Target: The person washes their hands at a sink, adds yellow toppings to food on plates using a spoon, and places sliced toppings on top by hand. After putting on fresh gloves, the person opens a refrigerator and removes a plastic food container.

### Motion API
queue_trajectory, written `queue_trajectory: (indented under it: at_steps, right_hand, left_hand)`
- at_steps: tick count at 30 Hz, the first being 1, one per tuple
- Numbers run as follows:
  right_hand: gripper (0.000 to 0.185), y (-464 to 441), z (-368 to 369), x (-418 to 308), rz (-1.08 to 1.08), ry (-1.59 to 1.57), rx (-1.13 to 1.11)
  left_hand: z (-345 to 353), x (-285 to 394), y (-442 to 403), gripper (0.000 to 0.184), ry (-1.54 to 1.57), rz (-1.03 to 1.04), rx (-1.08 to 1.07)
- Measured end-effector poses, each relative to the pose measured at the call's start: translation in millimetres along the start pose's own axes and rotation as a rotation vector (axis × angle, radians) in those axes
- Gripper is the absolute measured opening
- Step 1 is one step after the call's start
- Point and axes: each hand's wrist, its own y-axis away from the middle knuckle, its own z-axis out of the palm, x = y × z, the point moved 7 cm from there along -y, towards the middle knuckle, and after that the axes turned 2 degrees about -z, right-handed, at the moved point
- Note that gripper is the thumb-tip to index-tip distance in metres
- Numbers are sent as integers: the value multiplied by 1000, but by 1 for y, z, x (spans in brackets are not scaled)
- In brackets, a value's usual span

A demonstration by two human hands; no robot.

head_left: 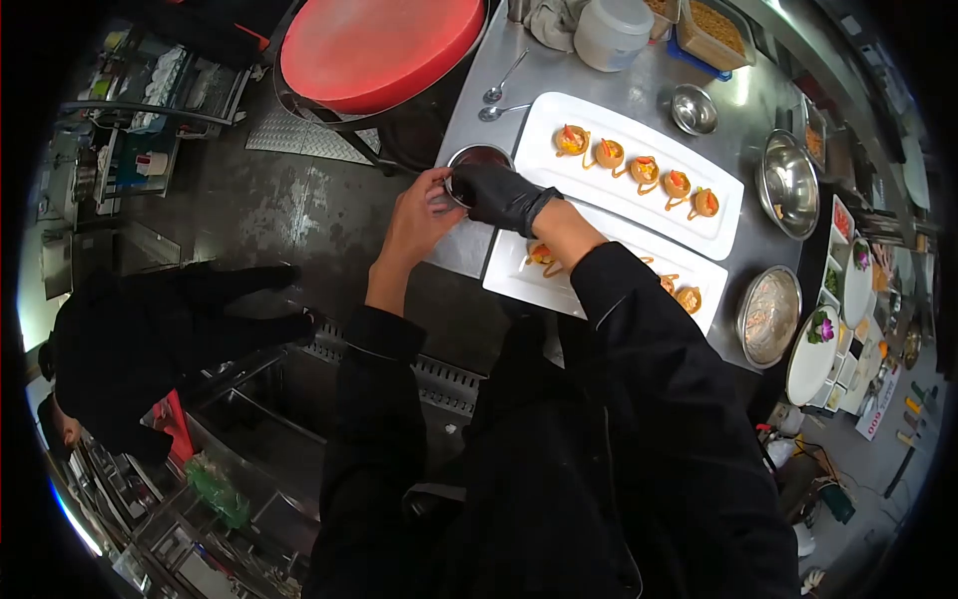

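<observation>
My bare left hand (423, 212) grips the near side of a small metal bowl (481, 152) at the corner of the steel table. My right hand (504, 197), in a black glove, is at the same bowl, its fingers dipping over the rim; their tips are hidden. Beyond it lies a long white plate (639, 212) with a row of several small filled shells (644, 170), topped with orange and yellow bits over brown sauce lines. A second white plate (509, 275) with similar filled shells (689, 299) sits nearer, partly covered by my right forearm.
Two spoons (507, 77) lie on the steel table (464, 250) behind the bowl. Metal bowls (788, 185) and a bowl of pale mixture (769, 317) stand on the right. A large red round board (379, 50) is at the back left. A person in black (150, 339) bends at the left.
</observation>
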Motion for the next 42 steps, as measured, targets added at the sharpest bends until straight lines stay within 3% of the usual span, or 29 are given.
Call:
queue_trajectory:
  at_steps: [1,4,8,12,16,20,24,33,37,40,42]
  right_hand:
    - [34,0,-7,-3,1,-1,2]
    - [34,6,-34,12,313,-294,118]
    - [31,12,-28,2,234,48,-8]
    - [31,5,-7,-1,222,173,-169]
    - [37,-2,-2,3,136,209,-125]
    - [33,-7,-12,14,192,158,-51]
    - [30,-7,-4,26,184,318,-136]
    - [27,-35,2,32,176,306,-227]
    - [27,-31,-20,38,267,33,-124]
    - [22,-24,-28,8,151,331,-294]
    - [22,-23,-11,23,156,342,-304]
  left_hand:
    - [-1,1,0,54,-37,32,12]
    - [-3,1,-3,53,-110,97,36]
    - [2,-5,-7,53,-64,71,48]
    - [1,6,-3,52,-77,129,101]
    - [1,5,-1,51,-106,117,122]
    - [-1,-1,2,55,-42,33,113]
    - [6,12,2,59,-72,70,106]
    - [2,4,6,65,-39,2,144]
    - [3,5,8,65,-57,-38,141]
    - [2,4,11,64,-91,-53,157]
    - [3,8,10,64,-77,-30,154]
